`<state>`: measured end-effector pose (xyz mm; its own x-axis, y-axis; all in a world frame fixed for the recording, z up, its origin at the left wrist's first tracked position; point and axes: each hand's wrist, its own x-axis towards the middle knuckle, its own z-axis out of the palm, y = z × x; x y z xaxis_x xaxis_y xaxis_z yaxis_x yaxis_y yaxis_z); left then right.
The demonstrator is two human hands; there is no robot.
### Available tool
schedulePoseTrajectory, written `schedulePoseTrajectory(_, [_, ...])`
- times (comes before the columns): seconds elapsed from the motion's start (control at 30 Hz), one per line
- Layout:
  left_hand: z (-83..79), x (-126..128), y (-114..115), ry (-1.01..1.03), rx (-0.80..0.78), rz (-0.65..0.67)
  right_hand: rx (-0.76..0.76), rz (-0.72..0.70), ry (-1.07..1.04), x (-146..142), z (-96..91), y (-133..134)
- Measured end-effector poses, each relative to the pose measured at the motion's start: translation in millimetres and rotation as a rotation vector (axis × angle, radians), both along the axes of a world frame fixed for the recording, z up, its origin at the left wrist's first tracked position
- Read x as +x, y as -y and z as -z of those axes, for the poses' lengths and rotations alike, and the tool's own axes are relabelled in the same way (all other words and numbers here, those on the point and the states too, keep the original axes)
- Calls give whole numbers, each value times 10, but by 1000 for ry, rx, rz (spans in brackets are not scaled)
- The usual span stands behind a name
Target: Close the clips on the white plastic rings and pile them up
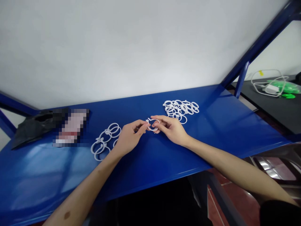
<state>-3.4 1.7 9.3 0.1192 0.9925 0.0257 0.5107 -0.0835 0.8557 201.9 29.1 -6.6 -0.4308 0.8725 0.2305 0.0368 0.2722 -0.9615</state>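
Between my two hands is a white plastic ring (154,129) with a gap at its upper left, like a snap-open curtain ring. My left hand (131,135) pinches the ring's left side near the gap. The fingers of my right hand (172,128) are closed on its right side. Beside my left wrist lies a loose group of similar white rings (101,139), partly hidden by that hand. A denser pile of white rings (180,108) lies behind my right hand. Both groups rest on the blue table (150,166).
A black plastic bag (35,125) and a pixelated flat item (71,127) lie at the table's left. Blue metal posts (242,78) rise at the right. Beyond them, a dark surface (265,103) holds a white cable (270,89) and green plastic (285,86).
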Motion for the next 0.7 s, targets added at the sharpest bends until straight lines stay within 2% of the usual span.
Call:
schedulePoseTrajectory(0.1, [-33, 49, 36, -45, 40, -41, 68, 41, 62, 10, -7, 13])
schedulePoseTrajectory(0.2, [-57, 73, 52, -35, 70, -21, 165, 32, 159, 27, 6, 17])
schedulePoseTrajectory(0.5, [51, 66, 71, -187, 269, 111, 744, 32, 483, 80, 98, 82])
schedulePoseTrajectory(0.6, [110, 57, 81, -230, 329, 140, 883, 0, 602, 115, 113, 95])
schedulePoseTrajectory(0.7, [141, 59, 81, -293, 365, 145, 953, -34, 746, 130, 100, 91])
